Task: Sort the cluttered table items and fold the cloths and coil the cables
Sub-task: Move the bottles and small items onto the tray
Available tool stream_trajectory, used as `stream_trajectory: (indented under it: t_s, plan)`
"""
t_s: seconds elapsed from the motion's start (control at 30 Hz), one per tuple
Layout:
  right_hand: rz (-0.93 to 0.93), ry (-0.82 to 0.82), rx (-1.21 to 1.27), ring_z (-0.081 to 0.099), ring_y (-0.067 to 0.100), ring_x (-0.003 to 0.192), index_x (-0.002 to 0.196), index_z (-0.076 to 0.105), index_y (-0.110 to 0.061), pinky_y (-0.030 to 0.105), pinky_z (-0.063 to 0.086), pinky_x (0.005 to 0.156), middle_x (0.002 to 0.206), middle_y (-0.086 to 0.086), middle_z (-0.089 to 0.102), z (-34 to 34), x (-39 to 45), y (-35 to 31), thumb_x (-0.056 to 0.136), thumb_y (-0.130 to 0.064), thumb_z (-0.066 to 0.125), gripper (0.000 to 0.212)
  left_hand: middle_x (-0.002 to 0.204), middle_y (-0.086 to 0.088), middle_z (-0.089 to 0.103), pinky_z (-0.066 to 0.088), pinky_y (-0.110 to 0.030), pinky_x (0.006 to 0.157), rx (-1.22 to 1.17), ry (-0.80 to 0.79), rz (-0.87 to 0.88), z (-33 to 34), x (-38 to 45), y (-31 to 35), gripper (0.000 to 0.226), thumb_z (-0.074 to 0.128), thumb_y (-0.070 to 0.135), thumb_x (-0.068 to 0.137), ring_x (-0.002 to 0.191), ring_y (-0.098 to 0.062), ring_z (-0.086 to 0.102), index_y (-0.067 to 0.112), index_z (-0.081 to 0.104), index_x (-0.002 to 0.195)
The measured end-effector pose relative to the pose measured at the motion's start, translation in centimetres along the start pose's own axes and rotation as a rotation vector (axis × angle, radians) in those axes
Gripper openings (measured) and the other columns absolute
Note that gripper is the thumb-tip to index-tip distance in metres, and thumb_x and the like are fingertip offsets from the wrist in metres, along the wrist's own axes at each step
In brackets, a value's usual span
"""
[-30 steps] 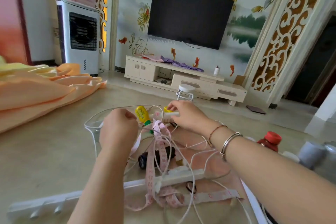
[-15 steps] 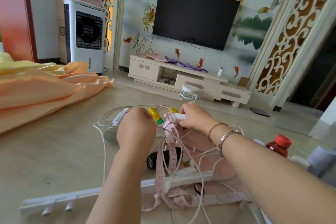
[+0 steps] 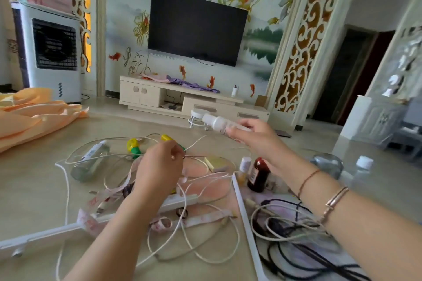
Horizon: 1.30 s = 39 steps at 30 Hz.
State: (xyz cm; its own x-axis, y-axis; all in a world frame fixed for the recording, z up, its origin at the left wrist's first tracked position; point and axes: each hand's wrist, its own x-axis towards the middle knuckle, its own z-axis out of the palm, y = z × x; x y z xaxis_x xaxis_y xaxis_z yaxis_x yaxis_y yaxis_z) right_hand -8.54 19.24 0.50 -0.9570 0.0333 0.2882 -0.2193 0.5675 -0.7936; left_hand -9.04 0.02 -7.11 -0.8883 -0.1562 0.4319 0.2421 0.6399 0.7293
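Note:
My right hand [image 3: 258, 139] holds a small white bottle [image 3: 217, 122] lifted above the table, its cap pointing left. My left hand [image 3: 159, 164] hovers over the tangle with fingers curled, pinching a thin white cable [image 3: 196, 143]. White cables [image 3: 201, 251] and a pink measuring tape [image 3: 109, 194] lie knotted on the beige table [image 3: 34, 189]. A clear glass bottle [image 3: 91, 164] lies on its side at left, near yellow-and-green small bottles [image 3: 133, 147].
Orange cloth [image 3: 34, 118] is heaped at far left. A dark red bottle [image 3: 258, 174] stands beside a white tray [image 3: 246, 219] holding black and white cables [image 3: 292, 235]. A white hook rail [image 3: 45, 235] lies at front left; clear bottles [image 3: 363, 166] stand at right.
My right hand has lifted the white bottle off the table and carried it up and right. My left hand has shifted right over the cables. The view has turned right, revealing the tray.

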Motion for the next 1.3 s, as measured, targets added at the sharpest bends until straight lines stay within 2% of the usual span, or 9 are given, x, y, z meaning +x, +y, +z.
stream_trajectory:
  t_s: [0.13,0.23,0.3,0.37,0.5,0.6,0.73,1.07,1.3]
  plan:
    - [0.238,0.066,0.534,0.051,0.013,0.076,0.100,0.064,-0.011,0.025,0.038,0.072,0.091,0.006,0.061,-3.0,-1.7,1.4,0.087,-0.019,0.067,0.016,0.078,0.002,0.069,0.039,-0.025,0.055,0.025,-0.051,0.017,0.8,-0.4,0.5,0.022,0.051,0.008,0.086,0.067,-0.020,0.058,0.022,0.068,0.089]
    - [0.292,0.050,0.735,0.055,0.017,0.078,0.120,0.059,-0.002,0.027,0.041,0.070,0.099,0.013,0.061,-5.2,-2.7,3.5,0.087,-0.014,0.063,0.035,0.076,0.005,0.066,0.039,-0.025,0.058,0.036,-0.079,0.067,1.8,-0.8,0.9,0.020,0.054,0.008,0.086,0.071,-0.017,0.058,0.021,0.069,0.087]
    - [0.271,0.053,0.673,0.060,0.023,0.091,0.125,0.056,-0.001,0.037,0.044,0.088,0.103,0.012,0.065,-6.5,-3.4,5.2,0.082,-0.013,0.068,0.047,0.081,0.005,0.067,0.038,-0.026,0.061,0.041,-0.100,0.116,2.5,-1.0,1.1,0.019,0.054,0.007,0.085,0.075,-0.016,0.058,0.020,0.068,0.085]
    - [0.237,0.072,0.535,0.063,0.024,0.098,0.116,0.060,-0.007,0.041,0.043,0.097,0.101,0.008,0.070,-7.3,-3.9,6.6,0.081,-0.009,0.070,0.036,0.082,0.006,0.067,0.038,-0.027,0.063,0.052,-0.121,0.147,2.9,-1.1,1.1,0.020,0.053,0.006,0.085,0.076,-0.015,0.058,0.020,0.068,0.085]
    - [0.174,0.130,0.034,0.062,0.012,0.089,0.103,0.061,-0.020,0.023,0.046,0.073,0.098,-0.004,0.065,-7.9,-4.6,8.2,0.077,-0.015,0.078,0.031,0.083,0.007,0.066,0.046,-0.030,0.069,0.065,-0.146,0.173,3.3,-1.3,1.1,0.021,0.053,0.005,0.085,0.077,-0.016,0.060,0.022,0.065,0.083]
    - [0.123,0.130,-0.197,0.052,0.005,0.076,0.099,0.058,-0.021,0.023,0.042,0.068,0.088,-0.009,0.057,-7.7,-4.5,9.5,0.075,-0.021,0.081,0.033,0.084,0.006,0.066,0.049,-0.034,0.073,0.075,-0.159,0.179,3.6,-1.4,1.3,0.022,0.054,0.005,0.085,0.078,-0.018,0.060,0.024,0.065,0.082]
    - [0.131,0.062,-0.332,0.056,0.012,0.079,0.100,0.060,-0.021,0.032,0.046,0.076,0.084,-0.007,0.059,-6.8,-4.0,11.2,0.071,-0.026,0.083,0.037,0.086,0.006,0.065,0.049,-0.034,0.076,0.111,-0.179,0.197,3.9,-1.8,1.7,0.020,0.054,0.006,0.085,0.083,-0.019,0.060,0.019,0.069,0.087]
    - [0.042,0.102,-0.595,0.052,0.013,0.087,0.100,0.046,-0.018,0.013,0.031,0.057,0.100,-0.004,0.055,-6.1,-3.5,11.9,0.074,-0.027,0.079,0.043,0.085,0.007,0.064,0.050,-0.035,0.075,0.124,-0.201,0.200,4.0,-1.9,1.7,0.021,0.053,0.007,0.085,0.082,-0.018,0.060,0.022,0.067,0.085]
    - [0.033,0.076,-0.617,0.053,0.011,0.078,0.105,0.037,-0.019,0.018,0.035,0.056,0.096,-0.002,0.054,-5.9,-3.4,11.6,0.077,-0.026,0.078,0.051,0.075,0.013,0.057,0.050,-0.033,0.072,0.121,-0.201,0.192,3.8,-2.0,1.8,0.020,0.053,0.006,0.086,0.076,-0.019,0.058,0.020,0.067,0.085]
